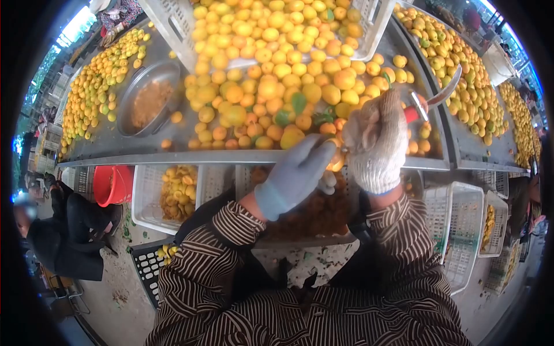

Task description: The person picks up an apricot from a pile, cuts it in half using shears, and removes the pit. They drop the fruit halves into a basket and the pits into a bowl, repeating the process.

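A grey-blue glove covers my left hand [297,176], its fingers bent around a small orange-yellow fruit [334,163] just above the table's front edge. My right hand [378,138], in a white knit glove, is closed on a knife with a red handle [411,113] and a curved blade [449,87] that points up and right. The two hands are close together at the fruit. Behind them lies a heap of yellow and orange fruit [267,86] with a few green leaves [298,102], spilling from a tilted white crate [173,32].
The metal table edge [190,157] runs across the front. A metal basin [149,101] stands at left. Below are a red bucket [113,184], a white crate [151,199] with fruit and white crates [461,230] at right. A person [63,230] sits at far left.
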Demonstrator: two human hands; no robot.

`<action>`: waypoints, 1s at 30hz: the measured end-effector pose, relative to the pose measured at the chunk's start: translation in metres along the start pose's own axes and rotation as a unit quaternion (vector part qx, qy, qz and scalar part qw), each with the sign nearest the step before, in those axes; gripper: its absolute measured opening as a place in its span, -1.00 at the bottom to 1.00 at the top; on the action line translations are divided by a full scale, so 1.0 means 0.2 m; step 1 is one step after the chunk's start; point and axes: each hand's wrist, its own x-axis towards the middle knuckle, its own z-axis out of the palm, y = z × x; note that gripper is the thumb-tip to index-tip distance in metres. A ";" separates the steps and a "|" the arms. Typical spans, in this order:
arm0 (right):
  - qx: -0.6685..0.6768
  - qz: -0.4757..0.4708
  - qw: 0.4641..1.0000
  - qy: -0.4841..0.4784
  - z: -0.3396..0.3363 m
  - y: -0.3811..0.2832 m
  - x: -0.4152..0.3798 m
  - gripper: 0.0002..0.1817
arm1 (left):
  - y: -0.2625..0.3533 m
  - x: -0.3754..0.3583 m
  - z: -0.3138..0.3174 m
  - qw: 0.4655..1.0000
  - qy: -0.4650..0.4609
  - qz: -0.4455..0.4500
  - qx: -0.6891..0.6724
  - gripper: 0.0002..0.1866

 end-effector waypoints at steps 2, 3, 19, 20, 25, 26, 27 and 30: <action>-0.018 0.019 1.000 0.007 -0.02 0.03 0.01 -0.57 | -0.06 0.02 0.00 0.990 0.028 0.069 0.121 -0.68; -0.017 0.022 1.000 0.008 -0.01 0.04 0.01 -0.57 | -0.06 0.02 0.00 0.990 0.031 0.061 0.122 -0.68; 0.071 0.024 0.997 0.012 0.01 0.03 0.01 -0.65 | -0.05 0.03 -0.01 0.970 -0.019 -0.108 -0.215 -0.66; 0.063 0.024 0.997 0.031 0.04 0.02 -0.01 -0.63 | -0.08 0.04 -0.02 0.964 -0.028 -0.120 -0.234 -0.68; -0.005 -0.011 1.000 -0.005 0.01 0.06 -0.01 -0.56 | -0.10 0.07 -0.05 0.965 -0.043 -0.120 -0.231 -0.67; -0.023 -0.022 0.999 -0.018 0.00 0.06 -0.01 -0.56 | -0.10 0.08 -0.05 0.965 -0.051 -0.123 -0.227 -0.66; -0.042 -0.033 0.998 -0.032 0.00 0.06 -0.01 -0.56 | -0.11 0.08 -0.05 0.964 -0.047 -0.127 -0.230 -0.66; -0.025 -0.033 0.999 0.011 0.03 0.04 -0.01 -0.56 | -0.12 0.10 -0.05 0.953 -0.049 -0.141 -0.263 -0.63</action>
